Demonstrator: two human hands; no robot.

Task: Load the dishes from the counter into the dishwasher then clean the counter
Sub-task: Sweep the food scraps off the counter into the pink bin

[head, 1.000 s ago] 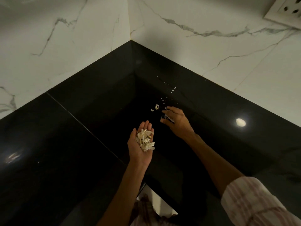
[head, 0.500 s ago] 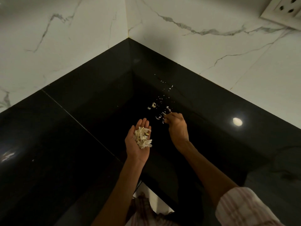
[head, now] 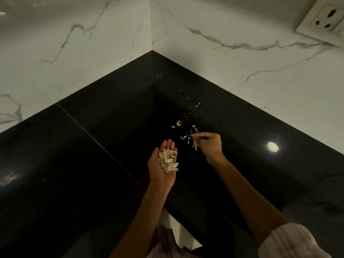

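Left hand (head: 163, 164) palm-up, fingers straight, cupping pile of white scraps (head: 168, 161) over black counter (head: 74, 164). Right hand (head: 209, 144) pinches a scrap. Loose bits (head: 186, 121) scattered just beyond, twd far corner. Wall socket (head: 323, 21) far right; light glare (head: 272, 147) right.

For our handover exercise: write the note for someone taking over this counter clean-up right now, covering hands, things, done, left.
Left hand: palm up, open, carrying a pile of pale scraps.
Right hand: fingers curled, pinching a scrap off the black counter.
Loose scraps lie scattered just beyond the right hand, trailing toward the wall corner.
Done: a handful gathered. No dishes in view.
Left: pick up the remaining bits, discard them, wipe the counter.
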